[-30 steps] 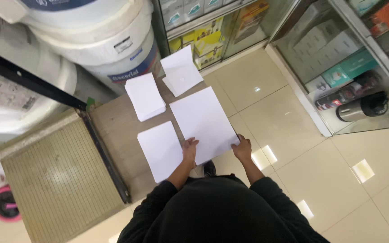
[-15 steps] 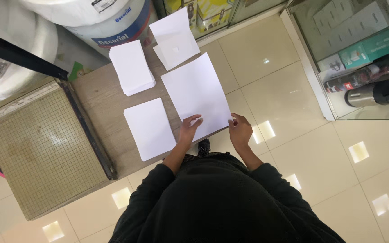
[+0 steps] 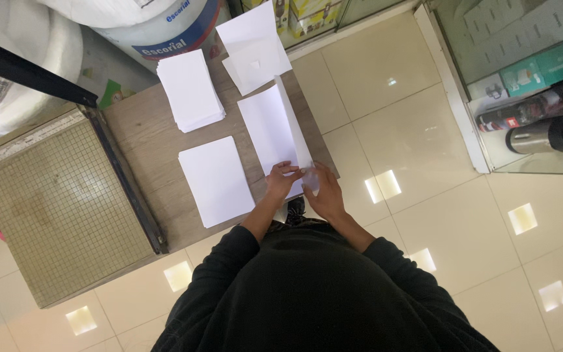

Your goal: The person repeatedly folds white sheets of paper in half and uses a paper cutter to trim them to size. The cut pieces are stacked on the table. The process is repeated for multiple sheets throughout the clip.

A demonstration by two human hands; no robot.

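Note:
A white sheet of paper [image 3: 270, 127] lies on the small wooden table [image 3: 141, 133], its right half lifted and folding over toward the left. My left hand [image 3: 281, 180] pinches the sheet's near edge. My right hand [image 3: 322, 191] grips the raised half at the near corner. To the left lies a flat white stack of paper [image 3: 215, 179]. A thicker pile of small white sheets [image 3: 190, 89] sits further away. Loose white sheets [image 3: 253, 44] lie at the table's far end.
A paper cutter with a green gridded board [image 3: 60, 208] and black blade arm [image 3: 128, 182] stands left of the table. Large white buckets [image 3: 158, 26] sit beyond it. A glass display case [image 3: 529, 85] with boxes and a flask is to the right. Glossy beige floor tiles [image 3: 425, 215] surround everything.
The big sheet lay flat under both hands; now its right half is raised and folding leftward, and my hands have come together at its near edge. The view shifted closer.

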